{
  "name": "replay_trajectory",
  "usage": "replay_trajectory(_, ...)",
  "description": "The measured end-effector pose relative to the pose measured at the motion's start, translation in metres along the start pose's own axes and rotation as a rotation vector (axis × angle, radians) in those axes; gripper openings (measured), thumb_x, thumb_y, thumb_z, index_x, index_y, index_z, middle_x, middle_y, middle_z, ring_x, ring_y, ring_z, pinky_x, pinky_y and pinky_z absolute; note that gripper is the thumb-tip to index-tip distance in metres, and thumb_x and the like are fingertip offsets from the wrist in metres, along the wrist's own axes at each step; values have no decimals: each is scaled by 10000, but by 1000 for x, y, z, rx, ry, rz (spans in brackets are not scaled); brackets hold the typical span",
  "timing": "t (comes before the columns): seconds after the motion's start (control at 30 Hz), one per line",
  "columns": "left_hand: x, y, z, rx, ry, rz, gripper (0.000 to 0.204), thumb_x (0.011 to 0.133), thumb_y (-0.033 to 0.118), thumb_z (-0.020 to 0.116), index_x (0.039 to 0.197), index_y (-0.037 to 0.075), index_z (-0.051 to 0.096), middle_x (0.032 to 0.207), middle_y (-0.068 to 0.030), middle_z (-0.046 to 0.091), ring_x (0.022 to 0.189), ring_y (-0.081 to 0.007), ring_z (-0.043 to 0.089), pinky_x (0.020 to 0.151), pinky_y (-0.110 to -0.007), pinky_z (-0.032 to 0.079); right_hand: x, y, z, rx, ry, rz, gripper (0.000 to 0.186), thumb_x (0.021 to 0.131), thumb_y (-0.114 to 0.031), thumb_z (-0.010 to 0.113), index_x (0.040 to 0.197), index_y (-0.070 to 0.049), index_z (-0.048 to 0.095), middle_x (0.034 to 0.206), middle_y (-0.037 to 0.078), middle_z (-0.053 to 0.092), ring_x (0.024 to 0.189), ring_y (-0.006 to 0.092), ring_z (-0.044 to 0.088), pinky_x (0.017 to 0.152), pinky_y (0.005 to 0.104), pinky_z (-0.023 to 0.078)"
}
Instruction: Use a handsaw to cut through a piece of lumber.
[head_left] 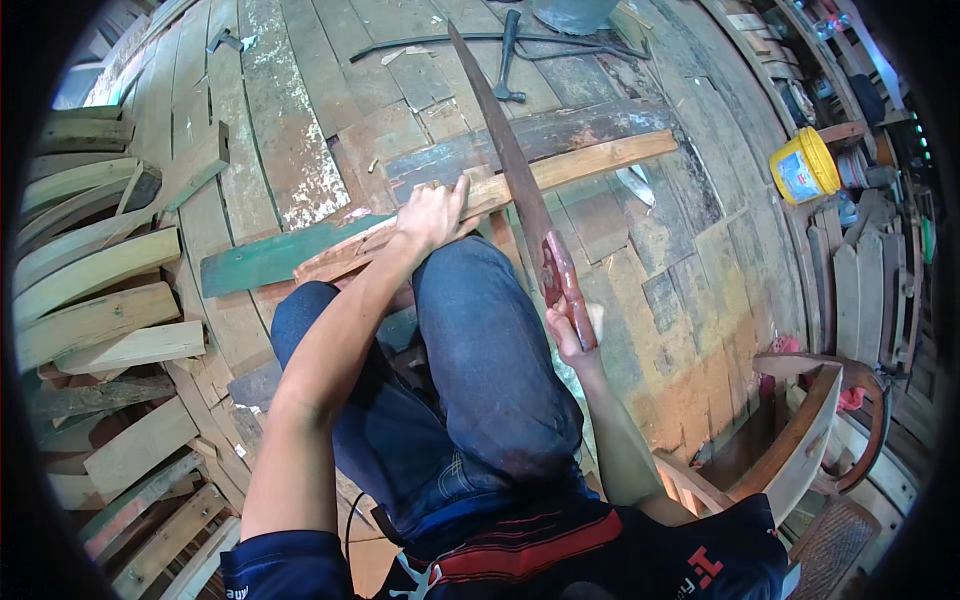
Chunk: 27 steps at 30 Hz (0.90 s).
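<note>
My right hand is wrapped round the reddish-brown handle of a handsaw. The long, rusty blade points away from me and crosses over a light wooden strip. Whether its teeth touch the wood, I cannot tell. My left hand presses on the same strip, left of the blade, with its fingers closed over the top. The strip lies slanted in front of my knees, its near left end beside a green-painted board. Under its far part is a dark weathered board.
A hammer and a dark bent bar lie on the plank floor ahead. Stacked wood pieces line the left side. On the right stand a yellow bucket and a curved wooden piece. A grey bucket is at the far edge.
</note>
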<state>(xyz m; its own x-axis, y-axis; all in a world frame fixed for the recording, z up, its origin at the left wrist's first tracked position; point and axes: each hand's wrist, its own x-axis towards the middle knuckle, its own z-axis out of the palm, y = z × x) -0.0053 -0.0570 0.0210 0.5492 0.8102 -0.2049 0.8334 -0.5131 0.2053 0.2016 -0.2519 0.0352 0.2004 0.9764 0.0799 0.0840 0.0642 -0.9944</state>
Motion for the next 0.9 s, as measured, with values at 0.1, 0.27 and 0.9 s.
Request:
replay_trajectory(0.1, 10, 19, -7, -8, -55, 16, 740, 878, 518, 543, 1386, 9, 369, 948, -232, 654, 927, -400, 636, 891, -456, 468, 24, -1, -9, 36, -4, 118, 213, 852, -37, 594, 655, -9, 517, 488, -11, 451, 441, 80, 431, 423, 277, 328)
replay_trajectory(0.27, 9, 15, 9, -33, 3, 32, 702, 862, 482, 586, 1356, 22, 391, 976, -258, 631, 915, -435, 625, 827, -482, 499, 30, 14, -13, -9, -72, 147, 191, 846, -40, 615, 682, -13, 521, 507, 4, 453, 454, 87, 430, 445, 276, 349)
replay_trajectory(0.9, 5, 9, 4, -23, 34, 13, 669, 839, 449, 622, 1297, 2, 424, 1030, -251, 615, 995, -420, 602, 853, -480, 498, -5, -8, -4, -256, -70, -32, 43, 814, -38, 617, 812, -3, 592, 516, 86, 449, 435, 170, 453, 446, 325, 371)
